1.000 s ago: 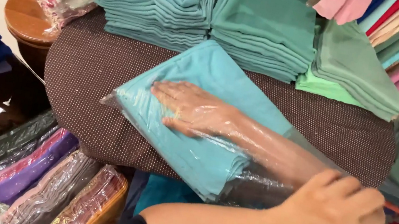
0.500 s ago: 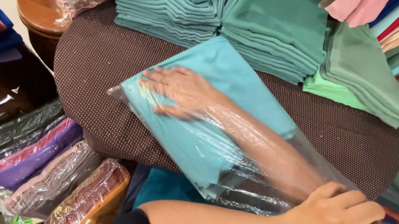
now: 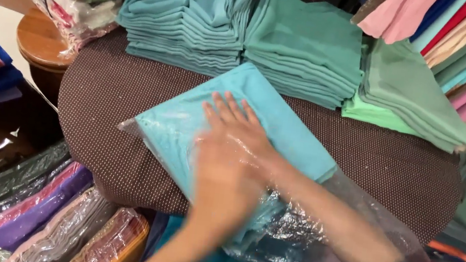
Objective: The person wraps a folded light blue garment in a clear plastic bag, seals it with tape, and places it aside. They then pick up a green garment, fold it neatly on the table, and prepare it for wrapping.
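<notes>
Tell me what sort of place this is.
Probably a fabric or scarf shop, or its packing corner. Stacks of folded teal and green cloth crowd a brown dotted table, wrapped cloth packs lie below, and the right hand is inside a clear plastic bag on a folded turquoise cloth.

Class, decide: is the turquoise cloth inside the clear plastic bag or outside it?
Mostly inside. The clear plastic bag covers the folded turquoise cloth, bag edge visible past the cloth's left corner. The right hand lies inside too.

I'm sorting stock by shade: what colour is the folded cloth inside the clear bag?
Light turquoise cloth, plain, no pattern; the head view shows it.
</notes>
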